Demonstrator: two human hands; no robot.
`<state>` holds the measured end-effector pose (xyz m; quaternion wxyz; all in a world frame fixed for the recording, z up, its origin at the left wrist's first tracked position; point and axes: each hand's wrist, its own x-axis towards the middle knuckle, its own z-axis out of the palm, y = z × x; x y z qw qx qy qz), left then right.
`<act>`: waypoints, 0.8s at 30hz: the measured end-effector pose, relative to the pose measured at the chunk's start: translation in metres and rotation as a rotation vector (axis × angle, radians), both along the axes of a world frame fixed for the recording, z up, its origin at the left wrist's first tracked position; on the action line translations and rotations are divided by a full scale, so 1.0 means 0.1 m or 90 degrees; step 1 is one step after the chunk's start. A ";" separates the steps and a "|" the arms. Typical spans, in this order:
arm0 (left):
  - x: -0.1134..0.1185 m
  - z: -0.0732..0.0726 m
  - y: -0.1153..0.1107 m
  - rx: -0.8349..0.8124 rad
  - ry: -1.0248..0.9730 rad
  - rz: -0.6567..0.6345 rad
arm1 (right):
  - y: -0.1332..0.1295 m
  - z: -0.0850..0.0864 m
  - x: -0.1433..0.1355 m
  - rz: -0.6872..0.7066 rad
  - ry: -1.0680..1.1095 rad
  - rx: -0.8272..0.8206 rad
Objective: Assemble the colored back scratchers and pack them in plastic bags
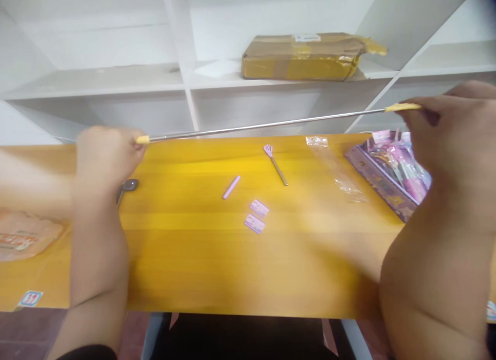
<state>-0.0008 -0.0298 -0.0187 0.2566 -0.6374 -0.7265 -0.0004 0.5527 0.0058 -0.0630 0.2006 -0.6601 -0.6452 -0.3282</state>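
A thin telescopic metal rod with yellow ends stretches above the far edge of the table, tilted slightly up to the right. My left hand is closed in a fist round its left yellow end. At the other side, my right hand pinches the yellow right end, part of which the fingers hide. Below the rod, a small pink-clawed back scratcher head on a metal stem lies on the table. A pink tube-like handle rests beside it. Nearer to me are two small pink cards.
On the yellow wooden table, a clear plastic sleeve lies beside a patterned box of wrapped items. A dark rounded object and an orange-printed bag are at left. A taped carton sits on the white shelf behind.
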 end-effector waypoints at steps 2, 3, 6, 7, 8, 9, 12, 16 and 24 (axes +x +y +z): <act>0.10 -0.01 0.02 -0.029 0.012 0.011 | -0.03 0.04 -0.24 0.014 0.022 -0.019; 0.13 -0.02 0.03 -0.040 0.011 0.020 | -0.03 0.04 -0.32 0.012 0.028 -0.029; 0.13 -0.05 0.07 -0.035 -0.018 0.048 | 0.02 -0.02 -0.40 -0.001 0.020 -0.034; 0.10 -0.05 0.08 -0.017 -0.030 0.060 | 0.05 -0.05 -0.39 0.006 0.015 -0.024; 0.07 -0.06 0.09 0.002 -0.038 0.069 | 0.09 -0.08 -0.36 0.014 0.009 -0.007; 0.03 -0.06 0.09 0.017 -0.042 0.074 | 0.12 -0.11 -0.33 0.023 0.001 0.017; -0.04 -0.05 0.07 0.036 -0.030 0.075 | 0.21 -0.15 -0.27 0.085 -0.005 0.099; -0.07 -0.02 0.03 0.027 -0.003 0.055 | 0.26 -0.16 -0.26 0.224 0.057 0.165; 0.14 -0.07 0.03 -0.009 0.023 0.051 | 0.26 -0.22 -0.44 0.251 0.135 0.074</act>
